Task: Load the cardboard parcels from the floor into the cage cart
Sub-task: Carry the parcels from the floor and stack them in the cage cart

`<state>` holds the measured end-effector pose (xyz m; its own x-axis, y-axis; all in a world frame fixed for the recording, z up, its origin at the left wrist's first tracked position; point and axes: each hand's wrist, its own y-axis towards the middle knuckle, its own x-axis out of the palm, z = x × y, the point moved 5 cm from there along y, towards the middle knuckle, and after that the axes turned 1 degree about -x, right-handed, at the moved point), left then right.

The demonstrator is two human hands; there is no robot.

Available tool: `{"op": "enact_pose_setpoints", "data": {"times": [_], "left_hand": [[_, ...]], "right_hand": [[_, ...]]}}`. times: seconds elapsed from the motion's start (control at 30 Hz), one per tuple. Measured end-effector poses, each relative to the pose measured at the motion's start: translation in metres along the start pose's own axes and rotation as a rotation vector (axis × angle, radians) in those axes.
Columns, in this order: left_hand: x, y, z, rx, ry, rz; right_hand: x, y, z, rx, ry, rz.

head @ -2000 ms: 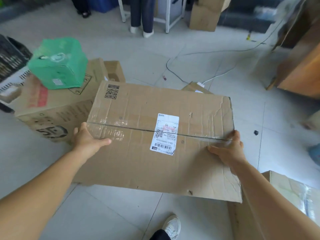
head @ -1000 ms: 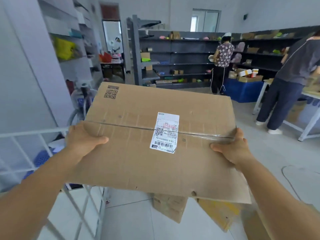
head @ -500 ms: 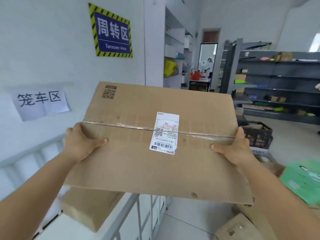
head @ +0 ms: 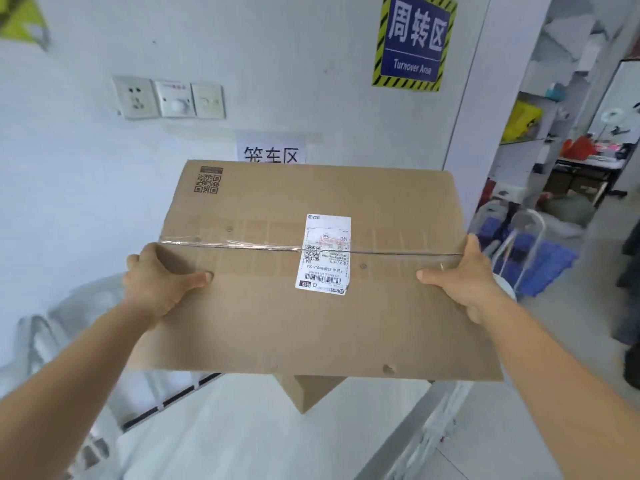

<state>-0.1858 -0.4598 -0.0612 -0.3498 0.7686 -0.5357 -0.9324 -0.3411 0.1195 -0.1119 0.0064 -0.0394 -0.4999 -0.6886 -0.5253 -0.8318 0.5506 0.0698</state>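
Observation:
A large flat cardboard parcel (head: 263,320) with a taped seam and a white shipping label fills the middle of the head view, held up in the air. My left hand (head: 162,282) grips its left edge, thumb on top. My right hand (head: 464,278) grips its right edge the same way. Below the parcel lies the white cage cart (head: 419,434), its rails blurred at the left and lower right. A corner of a smaller cardboard parcel (head: 308,393) shows inside the cart, mostly hidden by the held parcel.
A white wall stands close behind the cart, with a socket panel (head: 169,98), a paper sign and a blue "Turnover Area" sign (head: 412,39). To the right are shelves, blue crates (head: 540,265) and open floor. A dark figure's edge shows at far right.
I have lifted the parcel off the floor and turned left with it. The view has swung from the shelves to the wall, and the parcel now hangs over the cage cart.

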Motion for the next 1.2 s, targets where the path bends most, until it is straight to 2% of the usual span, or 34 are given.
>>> {"op": "enact_pose_setpoints", "data": {"times": [0.2, 0.4, 0.67, 1.2], "left_hand": [[-0.047, 0.014, -0.090, -0.190, 0.066, 0.097], [-0.054, 0.007, -0.179, -0.429, 0.132, 0.119], [-0.016, 0.006, -0.264, -0.687, 0.261, 0.051], [0.071, 0.028, -0.430, -1.046, 0.344, -0.049]], "right_hand": [[0.121, 0.016, -0.020, -0.012, -0.068, -0.237], [0.225, 0.022, -0.010, 0.027, -0.185, -0.451], [0.329, 0.047, 0.036, 0.122, -0.327, -0.651], [0.536, 0.088, 0.171, 0.263, -0.501, -0.976]]}}
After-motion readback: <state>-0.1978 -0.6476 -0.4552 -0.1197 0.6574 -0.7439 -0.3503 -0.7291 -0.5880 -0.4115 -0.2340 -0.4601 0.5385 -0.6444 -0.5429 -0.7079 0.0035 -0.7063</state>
